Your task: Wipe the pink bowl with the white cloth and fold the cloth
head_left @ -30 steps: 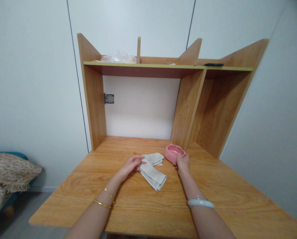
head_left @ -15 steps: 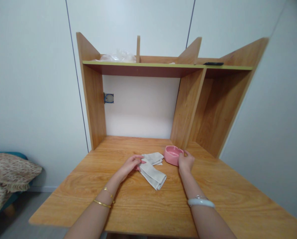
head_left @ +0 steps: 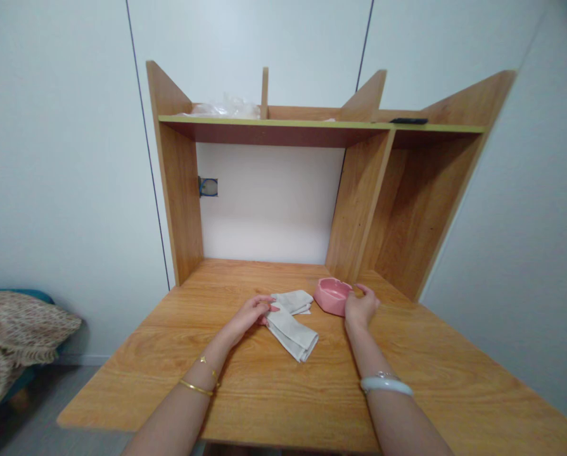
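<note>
A light grey folded cloth (head_left: 293,334) lies on the desk in a sideways V shape, its two arms spreading to the right. My left hand (head_left: 253,315) grips the cloth where the arms meet, fingertips on top and thumb at the near edge. Just right of the cloth's far arm stands a pink angular bowl (head_left: 329,303), upright and with nothing visible inside. My right hand (head_left: 360,308) is at the bowl's right side, its fingers parted and the thumb side against or very near the wall of the bowl; the exact contact is hard to tell.
Around the wooden desk (head_left: 264,392) rises a shelf unit (head_left: 273,133) with upright side panels. On the shelf are a clear plastic bag (head_left: 223,107) and a flat black object (head_left: 408,121). A patterned blanket (head_left: 21,326) with fringe is at the far left.
My right hand has shifted slightly right, and its fingers have loosened from the bowl's rim. The bowl, the cloth and my left hand look nearly unchanged.
</note>
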The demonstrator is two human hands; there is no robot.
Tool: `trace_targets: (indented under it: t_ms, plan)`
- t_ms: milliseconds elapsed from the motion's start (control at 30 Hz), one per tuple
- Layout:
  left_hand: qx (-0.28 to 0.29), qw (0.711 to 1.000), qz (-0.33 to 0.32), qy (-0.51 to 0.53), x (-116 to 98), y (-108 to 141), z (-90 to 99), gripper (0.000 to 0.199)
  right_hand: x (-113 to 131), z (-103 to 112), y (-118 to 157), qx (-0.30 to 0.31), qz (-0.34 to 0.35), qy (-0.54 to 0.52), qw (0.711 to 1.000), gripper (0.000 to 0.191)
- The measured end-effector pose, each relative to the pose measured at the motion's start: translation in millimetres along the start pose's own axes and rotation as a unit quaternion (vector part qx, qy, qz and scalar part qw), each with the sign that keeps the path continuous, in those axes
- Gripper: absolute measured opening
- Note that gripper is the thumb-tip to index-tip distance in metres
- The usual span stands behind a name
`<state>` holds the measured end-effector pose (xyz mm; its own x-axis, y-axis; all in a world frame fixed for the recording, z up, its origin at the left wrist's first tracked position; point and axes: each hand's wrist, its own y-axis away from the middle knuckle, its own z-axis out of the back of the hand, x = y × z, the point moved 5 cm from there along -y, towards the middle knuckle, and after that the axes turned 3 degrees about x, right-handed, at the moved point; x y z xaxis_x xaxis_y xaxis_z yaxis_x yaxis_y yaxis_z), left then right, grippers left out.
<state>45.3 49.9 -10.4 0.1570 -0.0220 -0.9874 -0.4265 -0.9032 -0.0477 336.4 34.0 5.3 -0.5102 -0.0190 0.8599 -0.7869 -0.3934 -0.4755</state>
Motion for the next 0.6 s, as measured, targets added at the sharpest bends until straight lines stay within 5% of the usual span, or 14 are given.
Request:
trace_targets:
  t_ms: [600]
  plan:
    - [0.006,1.000,0.003,-0.011,0.8,-0.5,0.5,0.026,-0.4,7.2,-4.3,0.003,-0.007,-0.001,1.000,0.026]
